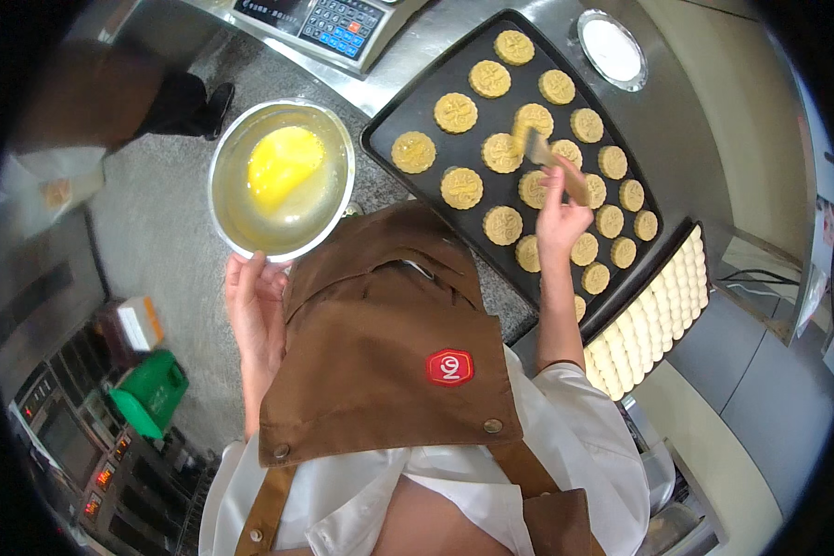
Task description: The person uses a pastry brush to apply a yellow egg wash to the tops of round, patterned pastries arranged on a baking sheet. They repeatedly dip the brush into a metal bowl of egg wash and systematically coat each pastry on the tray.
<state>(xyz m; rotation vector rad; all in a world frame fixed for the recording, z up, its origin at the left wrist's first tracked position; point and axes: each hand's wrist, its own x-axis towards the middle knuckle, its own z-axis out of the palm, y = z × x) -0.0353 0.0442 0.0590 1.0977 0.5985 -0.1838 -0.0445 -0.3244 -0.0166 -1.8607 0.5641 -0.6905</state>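
My left hand [256, 295] grips the near rim of a metal mixing bowl [222, 229], holding it over the floor beside the counter. Yellow beaten egg [285, 167] lies in the bowl. In my right hand [561, 215] is a pastry brush [543, 154] with a wooden handle. Its bristles are over the moulded mooncakes near the middle of a black baking tray [424, 132], apparently touching one. Several mooncakes sit in rows on the tray. A mooncake at the left corner [413, 152] has a shiny, wet yellow top; those nearer me look matt.
A digital scale [340, 31] stands at the far left of the steel counter [403, 76]. Beyond the tray sits a foil dish of white powder [611, 50]. Pale dough pieces [653, 313] fill another tray at right. A person's leg and shoe [215, 111] show at left, above a green bin [151, 393] and ovens [69, 438].
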